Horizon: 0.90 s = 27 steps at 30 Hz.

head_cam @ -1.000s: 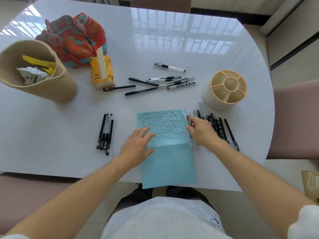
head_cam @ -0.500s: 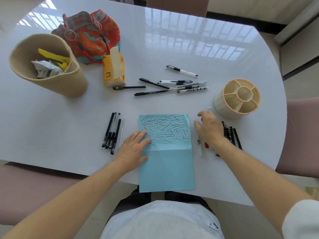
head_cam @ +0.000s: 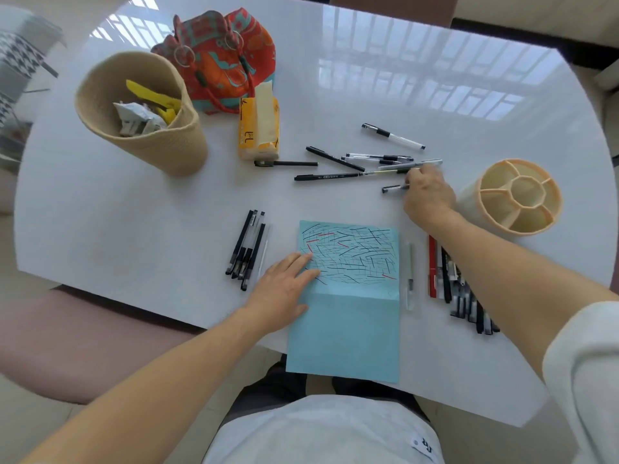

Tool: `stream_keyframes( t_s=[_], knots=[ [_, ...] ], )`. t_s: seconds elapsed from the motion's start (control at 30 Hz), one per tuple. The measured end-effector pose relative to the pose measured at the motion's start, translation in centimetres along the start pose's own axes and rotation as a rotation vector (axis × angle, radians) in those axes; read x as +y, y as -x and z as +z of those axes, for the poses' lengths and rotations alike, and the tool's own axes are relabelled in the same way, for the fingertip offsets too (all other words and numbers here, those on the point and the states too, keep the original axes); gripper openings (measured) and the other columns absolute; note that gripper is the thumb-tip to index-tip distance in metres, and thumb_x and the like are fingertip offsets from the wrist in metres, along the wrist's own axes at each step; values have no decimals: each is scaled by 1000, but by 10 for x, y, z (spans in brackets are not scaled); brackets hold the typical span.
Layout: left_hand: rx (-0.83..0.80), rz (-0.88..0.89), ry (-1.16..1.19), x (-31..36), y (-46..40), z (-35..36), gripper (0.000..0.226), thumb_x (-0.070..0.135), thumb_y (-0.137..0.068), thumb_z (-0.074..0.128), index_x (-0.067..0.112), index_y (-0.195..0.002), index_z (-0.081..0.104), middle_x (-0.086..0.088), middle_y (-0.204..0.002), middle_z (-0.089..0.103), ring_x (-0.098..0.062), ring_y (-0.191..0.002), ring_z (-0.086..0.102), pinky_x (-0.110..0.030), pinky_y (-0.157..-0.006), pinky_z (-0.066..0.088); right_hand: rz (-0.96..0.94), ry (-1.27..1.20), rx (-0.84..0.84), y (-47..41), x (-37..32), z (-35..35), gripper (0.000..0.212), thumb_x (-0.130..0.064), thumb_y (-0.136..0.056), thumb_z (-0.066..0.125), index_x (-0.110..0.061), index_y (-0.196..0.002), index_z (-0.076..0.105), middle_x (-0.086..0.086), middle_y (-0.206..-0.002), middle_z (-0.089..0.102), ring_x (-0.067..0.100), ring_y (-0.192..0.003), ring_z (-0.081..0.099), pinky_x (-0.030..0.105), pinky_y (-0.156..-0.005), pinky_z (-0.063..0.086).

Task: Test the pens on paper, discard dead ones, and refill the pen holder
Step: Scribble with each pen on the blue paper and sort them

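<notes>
- Woven round basket (head_cam: pixel 174 145) of crumpled scraps stands far left on the glossy white bench (head_cam: pixel 100 212).
- Slim black pens (head_cam: pixel 246 249) lie bundled beside the left hand (head_cam: pixel 284 289), flat with straight fingers on scribbled blue paper (head_cam: pixel 348 329).
- Right hand (head_cam: pixel 427 195) pinches a loose pen (head_cam: pixel 392 188).
- Ribbed, compartmented plastic pen holder (head_cam: pixel 517 195) stands right.

Scribbled blue paper (head_cam: pixel 348 262) flat, loose pens (head_cam: pixel 338 169) beyond, empty pen holder (head_cam: pixel 509 199) upright
</notes>
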<state>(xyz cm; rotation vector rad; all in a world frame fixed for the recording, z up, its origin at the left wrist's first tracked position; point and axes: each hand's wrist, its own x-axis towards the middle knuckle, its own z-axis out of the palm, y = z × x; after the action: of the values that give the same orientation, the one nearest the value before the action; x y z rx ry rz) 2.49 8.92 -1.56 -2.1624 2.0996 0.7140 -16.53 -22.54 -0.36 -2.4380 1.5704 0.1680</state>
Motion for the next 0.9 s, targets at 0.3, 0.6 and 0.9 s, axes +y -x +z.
stream_keyframes(
  t_s=[0.3, 0.6, 0.9],
  knots=[
    [90, 0, 138, 5, -1, -6, 66, 37, -84, 72, 26, -143, 45, -2, -158, 29, -23, -149, 15, -46, -119, 26, -98, -235, 23, 51, 0, -9, 15, -18, -96, 56, -16, -110, 62, 3, -94, 62, 29, -94, 57, 38, -76, 44],
    [19, 1, 579, 35, -15, -44, 47, 39, -98, 55, 47, -141, 38, 25, -115, 57, 5, -86, 58, -25, -79, 47, -255, -544, -182, 185, -18, -12, 12, -30, -83, 80, -34, -94, 79, -20, -70, 63, -2, -67, 58, 20, -68, 49],
    [-149, 90, 542, 43, -8, -32, 8, 37, -97, 56, 34, -98, 64, 13, -80, 66, -4, -69, 61, -39, -70, 55, 163, -1246, -243, 240, -21, 5, 16, -16, -80, 85, -26, -91, 79, 3, -74, 75, 12, -63, 63, 23, -65, 53]
  ],
)
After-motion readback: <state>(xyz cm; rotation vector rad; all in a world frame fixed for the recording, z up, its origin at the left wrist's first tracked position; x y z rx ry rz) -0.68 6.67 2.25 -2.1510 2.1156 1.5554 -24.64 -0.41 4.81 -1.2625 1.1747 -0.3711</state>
